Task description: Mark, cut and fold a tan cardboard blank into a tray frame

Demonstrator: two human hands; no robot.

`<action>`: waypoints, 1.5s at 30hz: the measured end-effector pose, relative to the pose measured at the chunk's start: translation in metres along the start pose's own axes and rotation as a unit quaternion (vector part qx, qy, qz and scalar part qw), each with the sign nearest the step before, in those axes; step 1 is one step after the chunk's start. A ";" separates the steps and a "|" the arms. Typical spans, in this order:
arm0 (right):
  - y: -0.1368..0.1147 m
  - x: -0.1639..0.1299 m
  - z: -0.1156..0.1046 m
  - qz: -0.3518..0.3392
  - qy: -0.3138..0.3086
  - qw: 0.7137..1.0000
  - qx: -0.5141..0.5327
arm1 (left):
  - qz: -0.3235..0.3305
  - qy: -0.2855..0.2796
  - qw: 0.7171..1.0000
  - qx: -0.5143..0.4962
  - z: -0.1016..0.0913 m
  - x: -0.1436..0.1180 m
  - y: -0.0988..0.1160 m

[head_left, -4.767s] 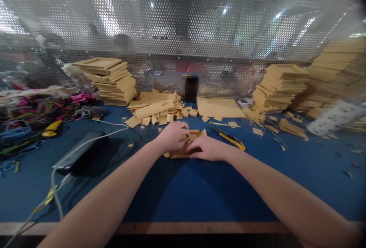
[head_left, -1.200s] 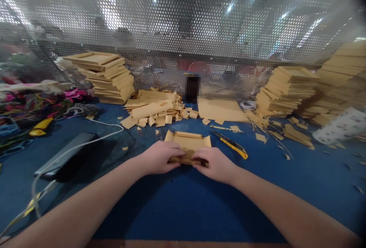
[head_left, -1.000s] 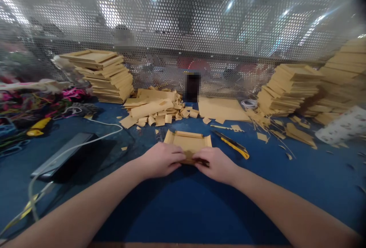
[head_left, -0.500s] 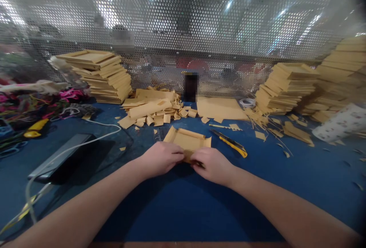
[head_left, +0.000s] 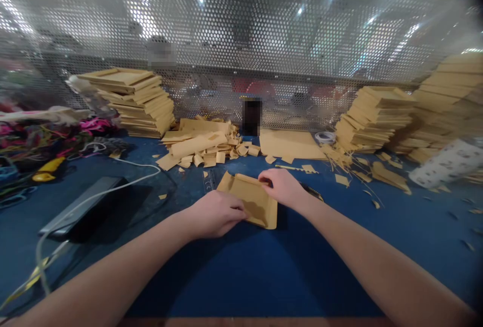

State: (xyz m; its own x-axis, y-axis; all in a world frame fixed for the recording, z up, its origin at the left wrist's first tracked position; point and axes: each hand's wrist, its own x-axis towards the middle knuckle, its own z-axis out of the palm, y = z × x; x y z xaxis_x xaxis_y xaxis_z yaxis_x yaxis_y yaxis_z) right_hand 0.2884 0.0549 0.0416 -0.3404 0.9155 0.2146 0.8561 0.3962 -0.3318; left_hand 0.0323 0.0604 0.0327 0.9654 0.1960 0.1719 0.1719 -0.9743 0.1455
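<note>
Shallow tan cardboard tray (head_left: pixel 252 197), nothing inside, on blue surface (head_left: pixel 241 266); left hand (head_left: pixel 216 213) grip pinches its near edge, right hand (head_left: pixel 284 187) grip closed on far rim.

The right hand (head_left: pixel 284 186) hides most of the yellow-and-black utility knife (head_left: pixel 314 193). The tall stack of tan cardboard trays (head_left: pixel 451 100) runs off the right edge, blurred.

A workshop bench, looks like: blue table (head_left: pixel 264 276) backed by a perforated metal screen (head_left: pixel 241 40), tray stacks (head_left: pixel 132 100) left and right, offcuts (head_left: pixel 204 148) scattered, a tangle of cords (head_left: pixel 41 133), probably more workstations behind.
</note>
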 end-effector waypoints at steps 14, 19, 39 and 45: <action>-0.003 -0.003 0.013 0.012 0.022 0.998 0.049 | -0.044 -0.001 0.994 -0.102 0.000 0.008 -0.002; -0.005 0.002 0.012 0.006 0.018 0.998 0.054 | -0.054 0.006 0.991 -0.124 0.000 0.013 -0.007; -0.006 0.000 0.015 -0.029 0.022 0.996 0.080 | -0.138 -0.062 0.988 -0.013 0.003 0.009 -0.012; -0.007 -0.002 0.016 -0.009 0.030 0.996 0.080 | -0.135 -0.065 0.989 0.002 0.002 0.009 -0.012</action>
State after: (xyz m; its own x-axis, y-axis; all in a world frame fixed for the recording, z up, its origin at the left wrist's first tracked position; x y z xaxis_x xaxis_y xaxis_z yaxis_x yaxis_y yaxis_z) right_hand 0.2765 0.0511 0.0286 -0.3271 0.9040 0.2753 0.7752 0.4233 -0.4689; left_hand 0.0396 0.0738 0.0302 0.9012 0.4335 0.0001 0.4276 -0.8890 0.1640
